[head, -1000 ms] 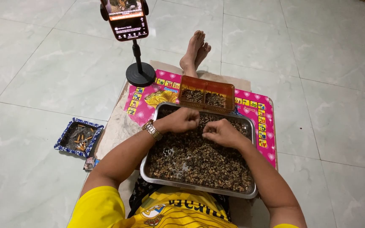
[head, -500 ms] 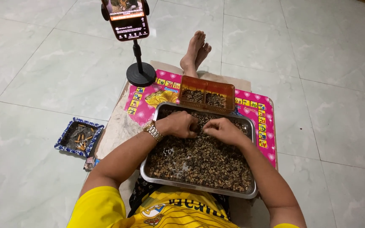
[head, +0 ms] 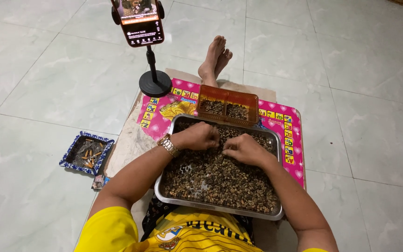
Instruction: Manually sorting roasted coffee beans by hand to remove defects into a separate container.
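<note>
the metal tray (head: pixel 276 140) on my lap is full of brown beans (head: pixel 220 179). behind it sits an orange basket (head: pixel 228 103). my left hand (head: pixel 200 136) and right hand (head: pixel 242 149) rest on the beans, fingers curled; i cannot tell what they pinch.

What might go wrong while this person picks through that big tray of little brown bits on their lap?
The metal tray rests on the lap with its near edge over the shirt, so a knee shift could tip the brown bits out. Both the left hand and right hand work at the far end, near the orange basket; a nudge could spill it. The open ashtray sits close to the left elbow.
</note>
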